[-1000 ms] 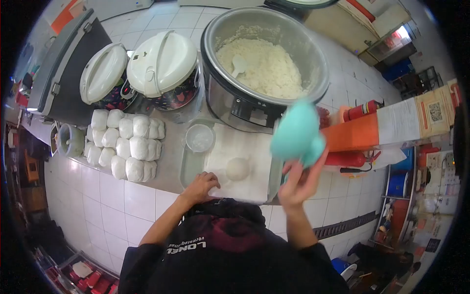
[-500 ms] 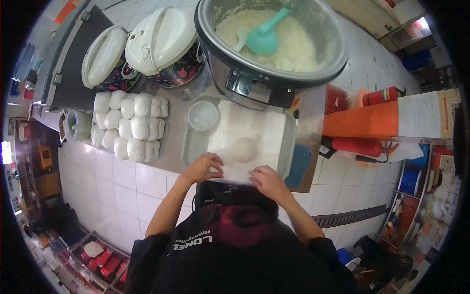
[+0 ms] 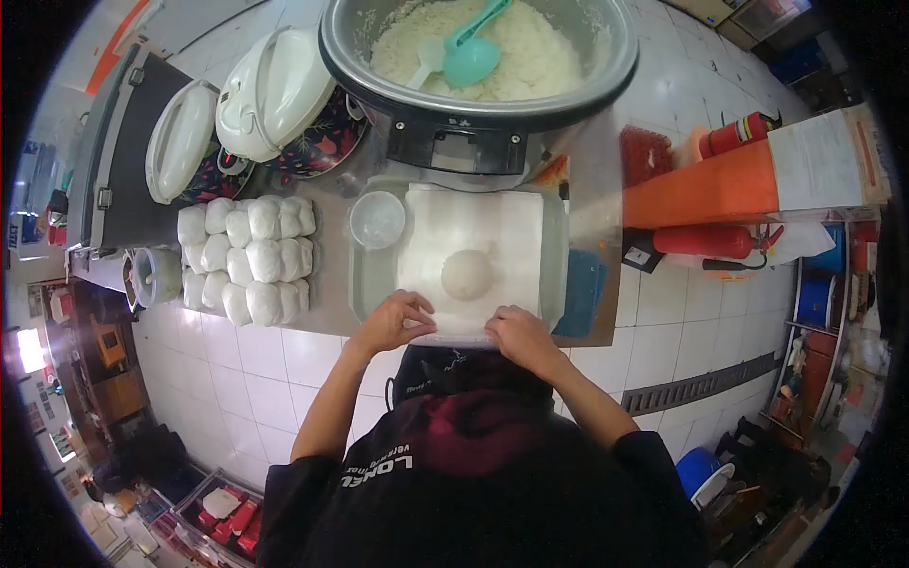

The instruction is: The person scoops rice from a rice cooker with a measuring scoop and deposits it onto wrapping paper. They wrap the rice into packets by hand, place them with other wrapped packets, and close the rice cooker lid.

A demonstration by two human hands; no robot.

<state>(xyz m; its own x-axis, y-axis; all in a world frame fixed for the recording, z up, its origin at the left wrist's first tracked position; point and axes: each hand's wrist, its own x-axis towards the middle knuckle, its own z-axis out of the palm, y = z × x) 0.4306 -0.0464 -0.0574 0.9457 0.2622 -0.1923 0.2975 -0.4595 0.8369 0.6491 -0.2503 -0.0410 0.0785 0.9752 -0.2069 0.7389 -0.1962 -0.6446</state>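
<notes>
Two hands, the left hand (image 3: pixel 396 322) and the right hand (image 3: pixel 523 339), pinch the near edge of the white paper (image 3: pixel 516 227), but we cannot see every fingertip. We see a round white lump (image 3: pixel 468 275) on it, right of the small bowl (image 3: pixel 378 220). The far pot (image 3: pixel 454 114) is cut off.

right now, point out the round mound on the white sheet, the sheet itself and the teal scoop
Round mound (image 3: pixel 468 275): head view, middle of its top.
White sheet (image 3: pixel 473 220): head view, bare part beyond the mound.
Teal scoop (image 3: pixel 472 61): head view, its rounded end.
</notes>
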